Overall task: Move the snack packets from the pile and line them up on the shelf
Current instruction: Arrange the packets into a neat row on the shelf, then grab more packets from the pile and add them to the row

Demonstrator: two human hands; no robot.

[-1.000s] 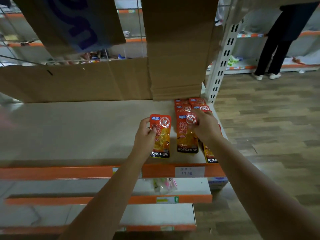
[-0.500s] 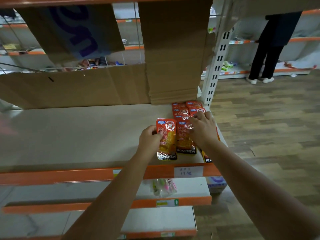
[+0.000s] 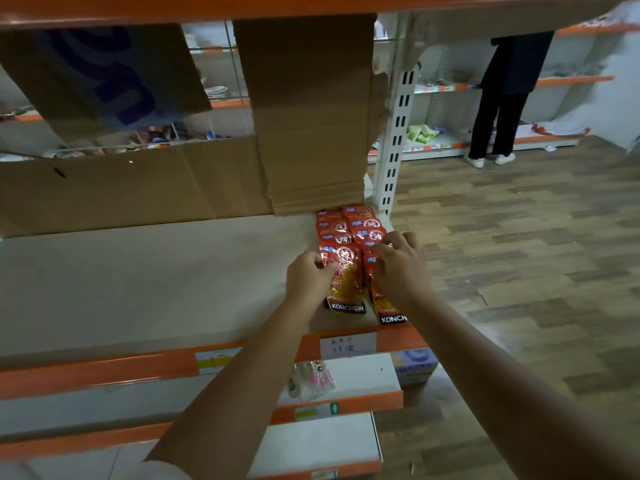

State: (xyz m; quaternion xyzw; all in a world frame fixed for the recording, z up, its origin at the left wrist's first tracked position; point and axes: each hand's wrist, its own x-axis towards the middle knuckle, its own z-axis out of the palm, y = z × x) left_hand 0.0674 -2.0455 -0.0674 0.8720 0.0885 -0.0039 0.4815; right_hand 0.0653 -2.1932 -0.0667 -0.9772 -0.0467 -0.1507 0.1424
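Red and orange KONCHEW snack packets (image 3: 349,226) lie overlapping in two rows at the right end of the beige shelf (image 3: 138,289). My left hand (image 3: 308,277) pinches the left edge of the front packet of the left row (image 3: 344,282). My right hand (image 3: 398,268) rests with curled fingers on the front packet of the right row (image 3: 389,311), covering most of it. Both front packets lie flat on the shelf.
Brown cardboard sheets (image 3: 304,116) stand behind the packets along the shelf's back. A white slotted upright (image 3: 396,133) marks the shelf's right end. Lower shelves hold a small pink-and-green packet (image 3: 311,379). A person in dark clothes (image 3: 505,98) stands at far shelving across the wooden floor.
My left hand has carried its packet rightward from the open shelf and set it on top of the left row. My right hand has stayed on the right row.
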